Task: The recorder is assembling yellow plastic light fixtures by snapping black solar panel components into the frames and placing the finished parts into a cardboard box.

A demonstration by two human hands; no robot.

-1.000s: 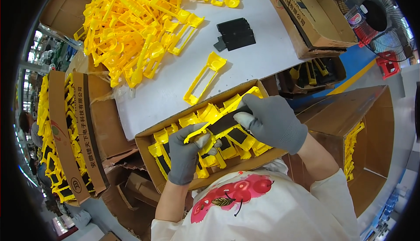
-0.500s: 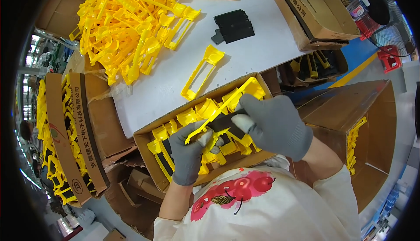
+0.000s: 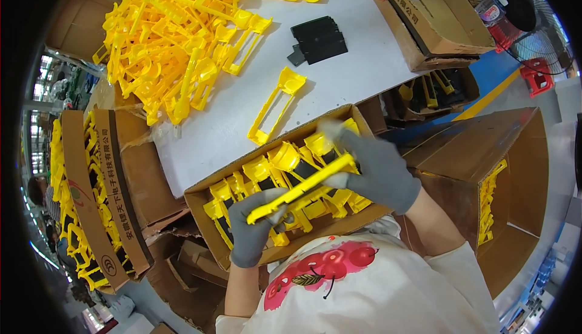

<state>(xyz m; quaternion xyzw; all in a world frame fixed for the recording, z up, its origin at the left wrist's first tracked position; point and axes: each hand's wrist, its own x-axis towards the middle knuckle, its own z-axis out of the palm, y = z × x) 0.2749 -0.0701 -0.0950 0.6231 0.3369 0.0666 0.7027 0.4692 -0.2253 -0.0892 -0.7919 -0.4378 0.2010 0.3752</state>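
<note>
A yellow plastic frame (image 3: 315,183) is held tilted and nearly edge-on above an open cardboard box (image 3: 209,246). My gloved left hand (image 3: 250,231) is closed round its lower left end. At the upper right end, my gloved right hand (image 3: 385,173) has its thumb against the frame, while the raised fingers are blurred. A dark strip shows along the frame's underside. In the box below stand several yellow frames (image 3: 285,157) with black plates in them. Beyond the box, a single yellow frame (image 3: 276,106) lies on the white table (image 3: 364,70).
A large heap of yellow frames (image 3: 176,43) covers the table's far left. Black plates (image 3: 319,40) lie stacked at its middle. Cardboard boxes stand at left (image 3: 109,182), far right (image 3: 436,18) and right (image 3: 515,182). A fan (image 3: 545,37) stands beyond the far right box.
The held frame has turned edge-on and dropped slightly; the black plate that showed under it is now mostly hidden. My right fingers have lifted from its top and blur with motion.
</note>
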